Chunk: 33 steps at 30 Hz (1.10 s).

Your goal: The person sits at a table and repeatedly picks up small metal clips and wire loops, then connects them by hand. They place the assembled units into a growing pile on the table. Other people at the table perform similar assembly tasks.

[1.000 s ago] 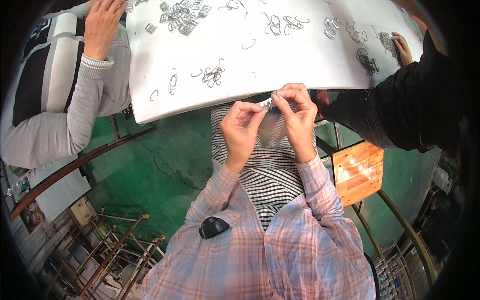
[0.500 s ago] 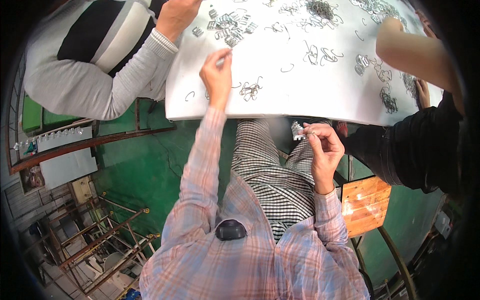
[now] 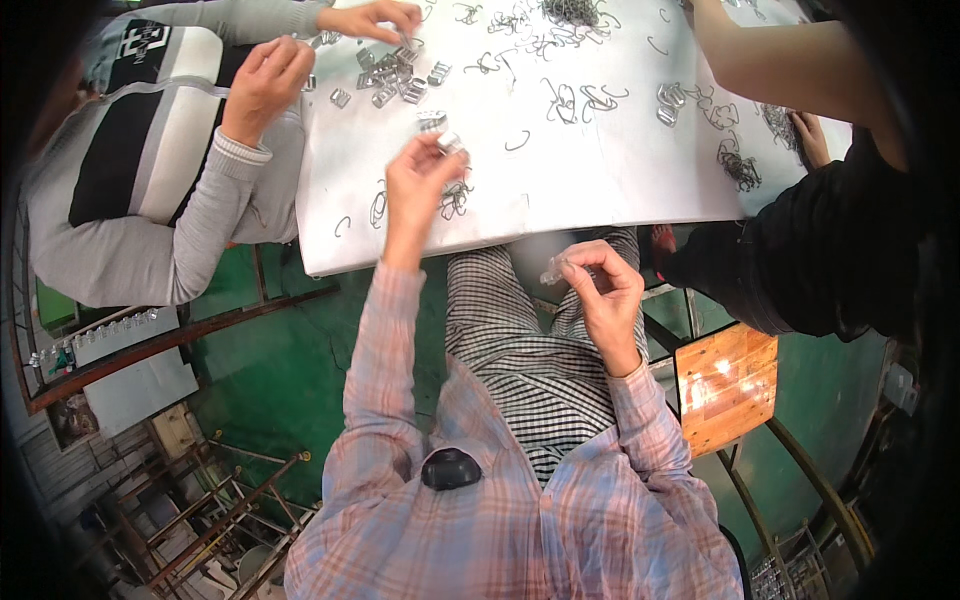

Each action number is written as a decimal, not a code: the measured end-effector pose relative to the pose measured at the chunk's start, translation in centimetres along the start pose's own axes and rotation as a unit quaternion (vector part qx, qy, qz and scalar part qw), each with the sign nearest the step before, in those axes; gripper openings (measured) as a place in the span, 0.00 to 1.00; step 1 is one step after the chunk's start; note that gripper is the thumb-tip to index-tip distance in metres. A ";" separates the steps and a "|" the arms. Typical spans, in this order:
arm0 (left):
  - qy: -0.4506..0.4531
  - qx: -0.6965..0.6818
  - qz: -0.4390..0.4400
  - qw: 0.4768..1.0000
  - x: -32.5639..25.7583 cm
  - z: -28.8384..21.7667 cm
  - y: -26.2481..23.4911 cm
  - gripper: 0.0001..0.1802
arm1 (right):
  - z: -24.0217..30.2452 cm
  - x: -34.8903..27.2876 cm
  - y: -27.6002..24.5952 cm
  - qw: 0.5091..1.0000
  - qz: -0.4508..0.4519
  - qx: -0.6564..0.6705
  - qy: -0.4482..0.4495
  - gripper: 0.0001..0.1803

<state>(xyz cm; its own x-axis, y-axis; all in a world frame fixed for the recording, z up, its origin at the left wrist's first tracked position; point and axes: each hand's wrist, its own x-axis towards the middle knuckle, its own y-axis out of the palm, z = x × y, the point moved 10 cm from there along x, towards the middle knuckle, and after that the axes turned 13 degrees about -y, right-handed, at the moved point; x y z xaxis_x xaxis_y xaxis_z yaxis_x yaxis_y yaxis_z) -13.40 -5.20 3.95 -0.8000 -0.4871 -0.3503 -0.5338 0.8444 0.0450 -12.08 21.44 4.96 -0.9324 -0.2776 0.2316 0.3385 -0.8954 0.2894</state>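
Observation:
My left hand [image 3: 417, 185] is over the near part of the white table, fingers pinched on a small silvery metal clip [image 3: 451, 143]. Just beyond those fingertips shows another shiny clip [image 3: 431, 120]; whether it touches the hand I cannot tell. Lower, in front of the table edge and above my lap, my right hand [image 3: 608, 300] closes thumb and fingers round a small shiny clip [image 3: 552, 270], blurred in part. A pile of similar silvery clips [image 3: 392, 75] lies farther off on the table. Close to my left wrist is a little heap of wire hooks [image 3: 455, 199].
On the white table [image 3: 560, 190] lie several groups of dark wire hooks [image 3: 580, 102]. At left, a co-worker's hand [image 3: 375, 20] reaches over the clip pile; their other hand [image 3: 268, 85] is raised nearer me. Another person's forearm [image 3: 775, 70] crosses at right. A wooden stool [image 3: 727, 388] stands right.
My left hand has drawn back from the clip pile toward me, holding a clip. The right hand keeps its clip. A second hand of the left co-worker now shows over the pile. The view has shifted.

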 end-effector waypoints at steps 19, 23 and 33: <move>0.040 0.235 0.091 0.967 -11.9 -0.7 6.4 0.21 | 1.2 1.4 1.2 0.984 0.009 -0.164 -0.068 0.03; 0.099 0.277 0.061 0.954 -12.1 -2.2 6.6 0.20 | 0.8 1.5 1.1 0.983 0.024 -0.169 -0.065 0.03; 0.158 0.208 0.049 0.964 -14.7 -3.0 6.3 0.15 | 0.0 2.6 -0.4 0.992 0.109 -0.059 0.000 0.05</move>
<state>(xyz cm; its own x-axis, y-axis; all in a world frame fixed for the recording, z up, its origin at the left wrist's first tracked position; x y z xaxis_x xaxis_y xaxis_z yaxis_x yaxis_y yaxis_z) -5.83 6.59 12.16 -0.9193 -0.3892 -0.0584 -0.3484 0.8739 -0.3389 -14.66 21.06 5.51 -0.8384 -0.4694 0.2770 0.5151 -0.8485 0.1212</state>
